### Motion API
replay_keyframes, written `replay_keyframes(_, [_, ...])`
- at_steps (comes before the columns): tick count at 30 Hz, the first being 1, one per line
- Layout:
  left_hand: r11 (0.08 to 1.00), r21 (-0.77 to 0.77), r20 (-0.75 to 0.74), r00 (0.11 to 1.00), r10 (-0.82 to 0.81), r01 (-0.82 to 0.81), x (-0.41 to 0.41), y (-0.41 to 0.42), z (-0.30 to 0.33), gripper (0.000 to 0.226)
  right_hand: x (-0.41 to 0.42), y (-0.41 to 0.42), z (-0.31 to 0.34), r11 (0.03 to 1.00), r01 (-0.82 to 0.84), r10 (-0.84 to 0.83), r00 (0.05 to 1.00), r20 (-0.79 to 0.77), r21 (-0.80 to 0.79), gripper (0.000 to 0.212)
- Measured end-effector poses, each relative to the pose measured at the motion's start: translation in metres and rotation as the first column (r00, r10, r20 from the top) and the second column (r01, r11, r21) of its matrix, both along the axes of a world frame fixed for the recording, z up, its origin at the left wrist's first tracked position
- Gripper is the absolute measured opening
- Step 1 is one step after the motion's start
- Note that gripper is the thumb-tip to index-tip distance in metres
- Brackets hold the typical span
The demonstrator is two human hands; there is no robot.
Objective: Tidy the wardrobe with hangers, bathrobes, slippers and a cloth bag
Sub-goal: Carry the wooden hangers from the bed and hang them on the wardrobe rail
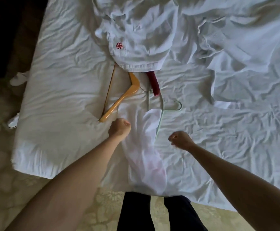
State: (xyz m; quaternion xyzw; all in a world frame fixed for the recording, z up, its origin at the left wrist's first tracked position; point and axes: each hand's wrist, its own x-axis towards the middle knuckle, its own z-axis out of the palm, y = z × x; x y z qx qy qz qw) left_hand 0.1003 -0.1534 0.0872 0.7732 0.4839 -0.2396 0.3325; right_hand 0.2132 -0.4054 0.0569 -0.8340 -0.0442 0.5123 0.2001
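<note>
— What is nearest to us here?

— The person's two forearms, reaching out over the edge of the bed (55, 90). Between them lies a thin white cloth bag (146, 157), with something pinkish showing through it. It hangs a little over the mattress edge.

— And the hands, do they hold it?

— The left hand (119, 128) is clenched at the bag's left border. I think it pinches the cloth, but white on white makes it hard to be sure. The right hand (180, 140) is also curled, just beside the bag. If it grips anything, I cannot tell.

— Why like this?

— I judge they pull the bag flat, to fold it or open it.

— Where are the other things?

— A wooden hanger (121, 99) lies just beyond the left hand. A pale wire hanger (162, 110) is partly under the bag's top. A dark red piece (153, 83) comes out from under the bathrobe (136, 47), which is crumpled farther up with its red emblem showing. White slippers (14, 122) stay on the floor, left of the bed.
</note>
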Motion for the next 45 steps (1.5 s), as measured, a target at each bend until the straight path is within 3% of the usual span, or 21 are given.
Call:
replay_keyframes(4, [0.982,0.176,0.108,0.993,0.055,-0.073,0.049,0.041,-0.039,0.024,0.025,0.051,-0.048,0.997,0.08,-0.08,0.996,0.047,0.002,0.018])
replay_keyframes(7, [0.963,0.269,0.097,0.995,-0.018,-0.009,0.068,0.063,-0.079,0.04,0.026,0.073,-0.083,0.987,0.143,-0.131,0.981,0.141,-0.076,0.027])
replay_keyframes(10, [0.966,0.249,-0.016,0.998,-0.066,0.068,0.078,0.072,-0.117,0.048,0.019,0.087,-0.116,0.982,0.168,-0.146,0.965,0.216,-0.087,0.037])
replay_keyframes(14, [0.988,0.156,-0.003,1.0,-0.011,0.011,0.075,0.078,-0.139,0.031,0.016,0.086,-0.126,0.946,0.323,-0.315,0.911,0.266,0.014,0.033])
replay_keyframes(17, [0.995,0.094,0.0,1.0,0.011,-0.011,0.06,0.069,-0.12,0.03,0.011,0.076,-0.094,0.894,0.43,-0.448,0.849,0.28,0.128,0.029])
replay_keyframes(21, [0.992,0.122,-0.01,0.999,-0.034,0.035,0.035,0.056,-0.075,0.034,0.013,0.067,-0.032,0.856,0.457,-0.515,0.791,0.33,0.241,0.041])
replay_keyframes(30, [0.997,0.066,-0.03,0.999,-0.04,0.042,0.007,0.027,0.043,0.042,0.022,0.04,0.09,0.795,0.371,-0.522,0.821,0.231,0.479,0.055])
replay_keyframes(36, [0.991,-0.004,0.05,0.99,0.131,-0.131,-0.023,-0.014,0.112,0.049,0.006,0.017,0.156,0.758,0.28,-0.472,0.859,0.2,0.589,0.045])
replay_keyframes(40, [0.968,-0.106,0.152,0.958,0.242,-0.227,-0.044,-0.048,0.145,0.04,0.002,0.002,0.19,0.739,0.209,-0.428,0.88,0.205,0.641,0.04])
replay_keyframes(45, [0.952,-0.099,0.21,0.929,0.306,-0.291,-0.06,-0.086,0.166,0.039,0.016,0.001,0.227,0.734,0.043,-0.288,0.924,0.252,0.678,0.037])
